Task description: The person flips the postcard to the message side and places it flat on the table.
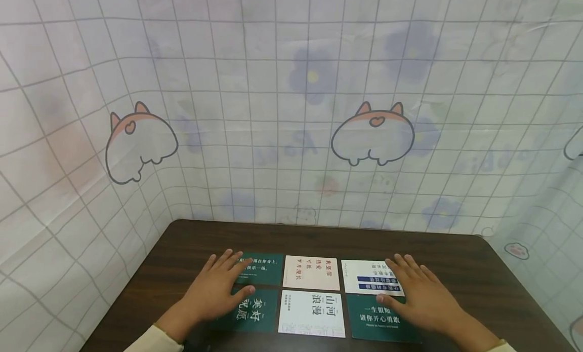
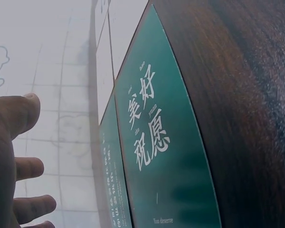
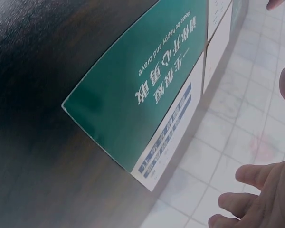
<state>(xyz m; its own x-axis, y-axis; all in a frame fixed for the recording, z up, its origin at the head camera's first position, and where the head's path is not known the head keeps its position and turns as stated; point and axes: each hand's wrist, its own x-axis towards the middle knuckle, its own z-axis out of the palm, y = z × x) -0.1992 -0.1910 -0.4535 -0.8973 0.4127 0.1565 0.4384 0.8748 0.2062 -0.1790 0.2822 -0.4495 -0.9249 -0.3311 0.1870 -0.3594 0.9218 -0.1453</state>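
Observation:
My left hand (image 1: pixel 213 292) is spread over two green cards on the left, one behind (image 1: pixel 269 276) and one in front (image 1: pixel 266 319). Fingers straight and thumb out, it holds nothing; the left wrist view shows it raised off the cards. On the right, my other hand (image 1: pixel 421 297) is likewise spread and raised, holding nothing. Beneath it lie a white card with blue bars (image 1: pixel 352 272) and a green card (image 1: pixel 364 327). Between the hands sit a cream card with red writing (image 1: pixel 311 273) and a white card with large dark characters (image 1: pixel 309 316). Both hands partly cover the outer cards.
All the cards lie flat in two rows of three on a dark wood-grain table (image 1: pixel 218 235). A white gridded cloth (image 1: pixel 273 139) with cartoon corgi and flower prints hangs behind the table and along both sides.

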